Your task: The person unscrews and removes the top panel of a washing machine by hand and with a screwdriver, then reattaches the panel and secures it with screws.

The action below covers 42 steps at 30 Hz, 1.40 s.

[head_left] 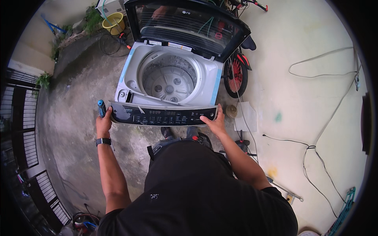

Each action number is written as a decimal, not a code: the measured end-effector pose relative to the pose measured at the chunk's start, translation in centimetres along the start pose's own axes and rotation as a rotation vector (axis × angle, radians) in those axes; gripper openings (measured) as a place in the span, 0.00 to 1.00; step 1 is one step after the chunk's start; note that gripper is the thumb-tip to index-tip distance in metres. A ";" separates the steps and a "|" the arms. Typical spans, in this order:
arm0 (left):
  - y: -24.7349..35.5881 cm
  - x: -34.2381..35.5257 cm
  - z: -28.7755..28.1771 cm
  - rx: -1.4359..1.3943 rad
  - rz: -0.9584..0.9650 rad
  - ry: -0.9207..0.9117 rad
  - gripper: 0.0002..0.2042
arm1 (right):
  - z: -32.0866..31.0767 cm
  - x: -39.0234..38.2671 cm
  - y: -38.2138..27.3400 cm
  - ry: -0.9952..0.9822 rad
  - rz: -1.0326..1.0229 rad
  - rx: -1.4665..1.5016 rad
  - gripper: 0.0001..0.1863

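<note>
At the washer's front edge, 6 o'clock of the drum:
Panel: long black plastic control panel (pixel 163 117), lifted; keep it level.
Left hand (pixel 104 124): clenched around blue-handled screwdriver (pixel 101 107), steadying the 9 o'clock end.
Right hand (pixel 214 122): grasping the 3 o'clock end.

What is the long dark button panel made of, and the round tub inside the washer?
The long dark control panel looks like glossy black plastic: smooth, shiny, with a pale rim. The round tub looks like dull grey metal with rows of small holes, and its ribbed base is probably plastic; the picture leaves that open.
</note>
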<state>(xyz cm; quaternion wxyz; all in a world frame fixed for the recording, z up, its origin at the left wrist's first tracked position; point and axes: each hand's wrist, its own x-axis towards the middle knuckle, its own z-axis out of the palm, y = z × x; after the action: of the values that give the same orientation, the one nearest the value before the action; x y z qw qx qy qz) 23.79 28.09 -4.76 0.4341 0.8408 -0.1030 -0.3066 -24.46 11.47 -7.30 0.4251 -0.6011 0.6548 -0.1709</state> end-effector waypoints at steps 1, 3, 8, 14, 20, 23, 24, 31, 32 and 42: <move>0.0 0.6 0.2 0.010 0.009 0.003 0.25 | 0.0 0.1 0.1 0.016 -0.011 0.025 0.69; 0.3 2.0 0.7 0.039 0.011 0.002 0.25 | 0.0 -0.2 0.4 0.027 0.002 0.030 0.66; 0.6 5.8 1.6 0.145 -0.003 0.001 0.27 | 1.2 0.1 2.2 0.031 -0.024 0.030 0.60; 0.3 9.5 5.0 0.284 0.082 0.004 0.26 | 1.3 0.7 4.1 0.004 0.051 0.092 0.58; 0.2 8.8 6.0 0.212 0.012 -0.031 0.25 | -0.7 0.8 2.1 -0.074 0.053 -0.130 0.57; -1.7 9.1 4.6 0.157 0.061 0.032 0.24 | -2.6 3.0 -3.0 -0.118 -0.039 -0.335 0.49; -2.5 9.6 4.3 0.136 0.086 0.060 0.24 | -3.5 5.2 -6.1 0.010 -0.301 -0.355 0.45; 0.8 6.8 5.3 0.120 0.033 -0.034 0.24 | -10.7 23.5 -35.1 0.439 -0.805 -0.629 0.35; 0.9 6.6 5.8 0.103 0.051 -0.034 0.24 | -10.7 25.0 -36.1 0.339 -0.669 -0.771 0.35; -3.0 7.2 3.7 -0.038 0.119 -0.066 0.16 | -2.1 7.3 -26.7 -0.061 -1.061 -0.578 0.21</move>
<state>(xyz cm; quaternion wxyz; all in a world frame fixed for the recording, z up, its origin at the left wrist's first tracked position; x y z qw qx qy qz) 26.96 24.28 -11.74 0.4638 0.8143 -0.1610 -0.3097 -8.32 -1.75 10.98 0.1197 -0.9415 0.2730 -0.1574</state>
